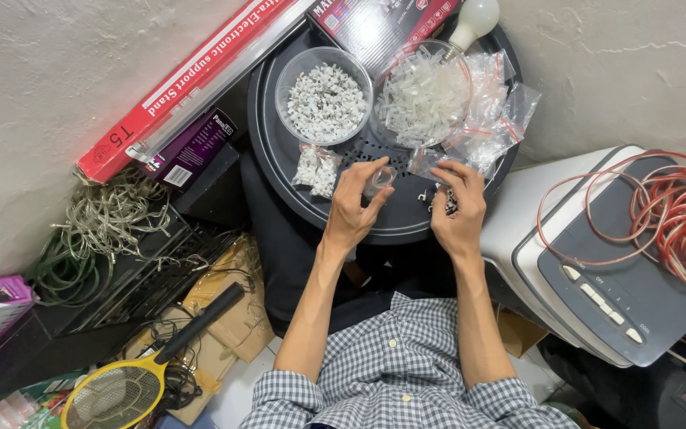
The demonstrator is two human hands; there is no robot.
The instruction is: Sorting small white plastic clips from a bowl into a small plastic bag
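the left hand (351, 208) is raised over the near part of a round dark tray (279, 151), its thumb and fingers pinched on a small clear plastic bag (380, 178) that it holds open just above the tray's middle. the right hand (458, 208) lies just beside it, palm down on the tray's near right edge, fingers curled loosely over a few small white clips (432, 197) lying on the tray; whether it actually grips one cannot be told. at the back left of the tray stands a clear round bowl (324, 83) full of small white clips, and next to it, at the back right, a second clear bowl (424, 89) heaped with pale plastic pieces. a small filled bag (316, 168) lies on the tray below the first bowl, to the left of the left hand. a loose pile of clear bags (495, 111) with red seams spreads over the tray's right side, reaching down to the right hand's fingertips. a white bulb (474, 19) sits at the tray's far edge beside a red box. a long red carton (192, 79) leans along the wall to the left. to the right stands a grey and white appliance (597, 270) with a coil of red and clear wire (676, 214) on top. at the lower left lies a yellow racket (121, 389) with a black handle, near a tangle of pale cable (105, 230).
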